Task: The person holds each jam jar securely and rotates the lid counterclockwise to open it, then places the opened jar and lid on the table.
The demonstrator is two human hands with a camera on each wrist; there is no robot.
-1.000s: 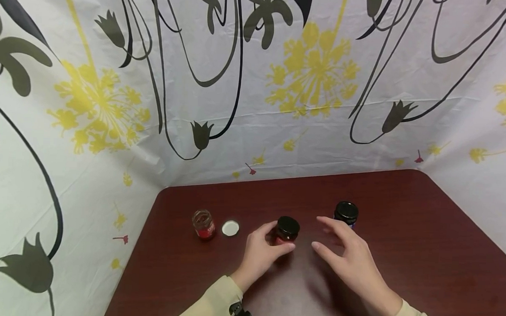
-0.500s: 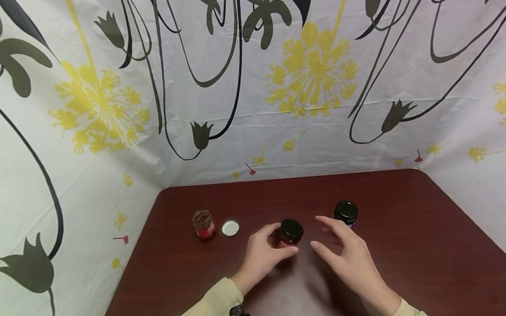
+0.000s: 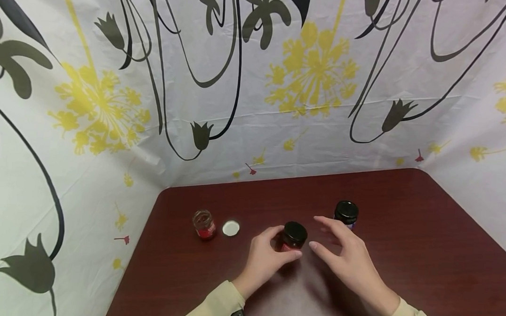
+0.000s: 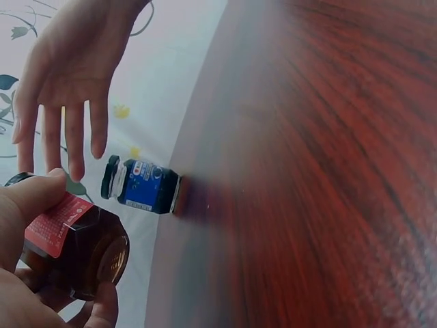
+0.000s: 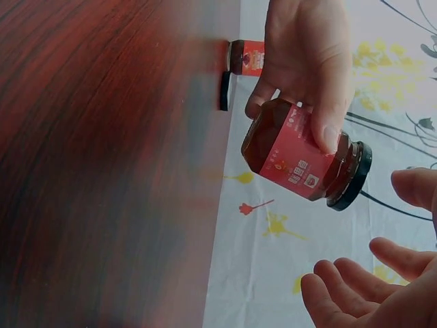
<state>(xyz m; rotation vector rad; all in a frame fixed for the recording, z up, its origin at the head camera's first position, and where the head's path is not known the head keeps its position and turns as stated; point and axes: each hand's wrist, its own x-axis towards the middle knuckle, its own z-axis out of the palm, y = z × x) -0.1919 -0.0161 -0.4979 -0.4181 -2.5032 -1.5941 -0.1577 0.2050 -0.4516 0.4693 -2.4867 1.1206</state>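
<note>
My left hand [image 3: 265, 257] grips a dark glass jar with a red label [image 5: 293, 154] and a black lid [image 3: 295, 233]. In the right wrist view this jar is held above the table, tilted, its lid on. Just to its right, my right hand [image 3: 350, 263] stands with fingers spread and touches nothing; the gap to the lid is small. Behind that hand is a second dark jar with a blue label [image 4: 147, 186] and a black lid, upright on the table and partly covered by my fingers in the head view.
On the left of the dark red table [image 3: 180, 277] stands an open glass jar with a red label [image 3: 204, 225]. Beside it a lid [image 3: 230, 228] lies with its white inside up. A patterned white cloth [image 3: 255, 97] hangs behind the table.
My left hand has shifted the red-labelled jar slightly right and nearer to me, towards my right hand. The right hand has barely moved. The other jars stay put.
</note>
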